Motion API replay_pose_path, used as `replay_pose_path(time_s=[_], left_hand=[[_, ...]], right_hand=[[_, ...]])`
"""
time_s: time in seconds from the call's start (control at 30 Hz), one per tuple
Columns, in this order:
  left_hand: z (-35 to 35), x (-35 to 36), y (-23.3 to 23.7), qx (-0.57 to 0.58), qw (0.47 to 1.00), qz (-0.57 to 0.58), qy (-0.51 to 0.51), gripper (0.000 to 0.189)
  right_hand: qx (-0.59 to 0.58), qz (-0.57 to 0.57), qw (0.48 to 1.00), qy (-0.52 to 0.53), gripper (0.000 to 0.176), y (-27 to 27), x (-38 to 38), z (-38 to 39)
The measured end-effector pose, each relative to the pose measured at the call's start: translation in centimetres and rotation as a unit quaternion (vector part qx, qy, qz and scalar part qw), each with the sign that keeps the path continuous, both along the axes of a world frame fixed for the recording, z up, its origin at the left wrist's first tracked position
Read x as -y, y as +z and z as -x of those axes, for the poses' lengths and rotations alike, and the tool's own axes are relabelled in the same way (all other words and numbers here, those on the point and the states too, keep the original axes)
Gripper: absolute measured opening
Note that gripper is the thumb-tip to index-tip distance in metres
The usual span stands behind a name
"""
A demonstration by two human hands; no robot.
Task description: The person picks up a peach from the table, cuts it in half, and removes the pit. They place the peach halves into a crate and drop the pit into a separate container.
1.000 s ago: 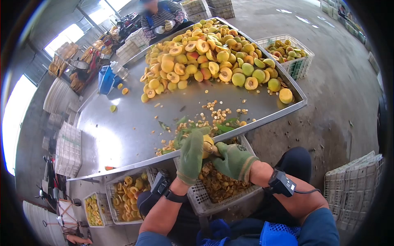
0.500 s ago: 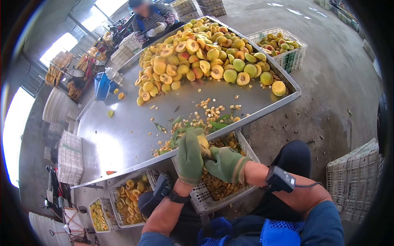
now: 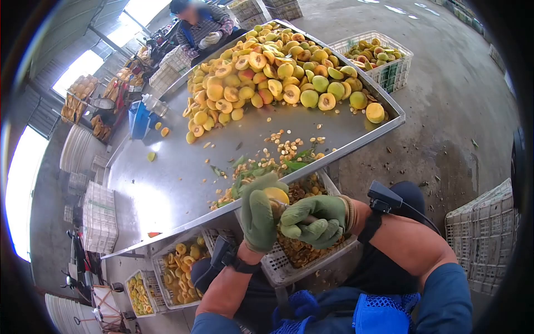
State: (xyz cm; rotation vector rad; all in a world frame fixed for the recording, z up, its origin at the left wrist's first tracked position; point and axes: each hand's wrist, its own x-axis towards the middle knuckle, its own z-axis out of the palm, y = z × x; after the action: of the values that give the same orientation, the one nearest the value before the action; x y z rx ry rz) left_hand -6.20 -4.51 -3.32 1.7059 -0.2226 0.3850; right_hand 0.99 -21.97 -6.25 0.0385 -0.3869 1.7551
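My left hand (image 3: pixel 259 214), in a green work glove, is closed around a halved yellow peach (image 3: pixel 276 195), its cut side partly showing. My right hand (image 3: pixel 317 221), gloved alike, grips a small hand tool (image 3: pixel 307 220) with a brownish handle. A thin metal tip reaches from it to the peach; its exact shape is too small to tell. Both hands are above a white crate (image 3: pixel 280 276) holding pits and scraps, at the near edge of the metal table (image 3: pixel 217 167). Leaves and loose pits (image 3: pixel 289 149) lie on the table just beyond my hands.
A large heap of halved peaches (image 3: pixel 267 72) covers the table's far side. Crates of peaches stand at the right (image 3: pixel 372 58) and lower left (image 3: pixel 181 267). Stacked crates (image 3: pixel 483 236) are at my right. Another person (image 3: pixel 203 30) sits at the far left corner.
My right hand has drawn back a little to the right from the peach and turned, showing its curled fingers. My left hand keeps the peach in nearly the same place.
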Motion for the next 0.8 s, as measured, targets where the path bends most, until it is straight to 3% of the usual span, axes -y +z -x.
replay_pose_path(time_s=[0.1, 0.13, 0.2, 0.3, 0.33, 0.43, 0.53, 0.6, 0.67, 0.73, 0.77, 0.8], left_hand=[[-0.1, -0.1, 0.0, -0.007, 1.000, -0.006, -0.008, 0.049], [-0.1, -0.1, 0.0, -0.016, 1.000, -0.026, 0.008, 0.049], [-0.1, -0.2, -0.3, -0.017, 0.997, -0.062, 0.031, 0.050], [-0.5, 0.0, -1.3, 0.001, 0.994, -0.104, 0.043, 0.052], [-0.6, 0.0, -1.5, 0.005, 0.993, -0.113, 0.042, 0.053], [-0.6, -0.6, -2.7, 0.036, 0.986, -0.154, 0.045, 0.055], [-1.0, -0.6, -2.7, 0.101, 0.974, -0.197, 0.048, 0.057], [-0.9, -0.2, -1.8, 0.068, 0.988, -0.136, 0.016, 0.057], [-0.4, 0.8, 1.4, -0.047, 0.997, 0.012, -0.054, 0.056], [-0.5, 0.3, 1.7, -0.092, 0.990, 0.039, -0.095, 0.056], [-0.6, 0.0, 2.0, -0.113, 0.986, 0.052, -0.113, 0.055], [-0.7, -0.2, 2.5, -0.154, 0.961, 0.196, -0.124, 0.051]], right_hand=[[0.006, 0.015, 0.999, 0.039, 0.037, -0.3, 0.0, -0.3], [0.131, 0.097, 0.987, -0.015, 0.037, 1.1, 0.3, -0.2], [0.368, 0.245, 0.888, -0.124, 0.036, 5.0, 1.0, 0.2], [0.522, 0.309, 0.766, -0.213, 0.034, 4.5, 0.5, 0.9], [0.514, 0.309, 0.774, -0.204, 0.033, 4.8, 0.7, 0.9], [0.333, 0.260, 0.896, -0.133, 0.034, 4.4, 1.2, 0.6], [0.071, 0.088, 0.994, 0.002, 0.036, 1.1, 0.8, -0.2], [0.004, 0.042, 0.999, 0.006, 0.038, 0.0, 0.8, 0.1], [-0.051, 0.011, 0.998, 0.016, 0.040, -0.4, 0.9, 0.4], [-0.092, -0.005, 0.995, 0.038, 0.042, -0.5, 0.9, 0.6], [-0.041, 0.012, 0.999, 0.018, 0.042, -0.5, 1.1, 0.8], [0.012, 0.028, 1.000, 0.001, 0.043, -0.4, 1.5, 1.0]])
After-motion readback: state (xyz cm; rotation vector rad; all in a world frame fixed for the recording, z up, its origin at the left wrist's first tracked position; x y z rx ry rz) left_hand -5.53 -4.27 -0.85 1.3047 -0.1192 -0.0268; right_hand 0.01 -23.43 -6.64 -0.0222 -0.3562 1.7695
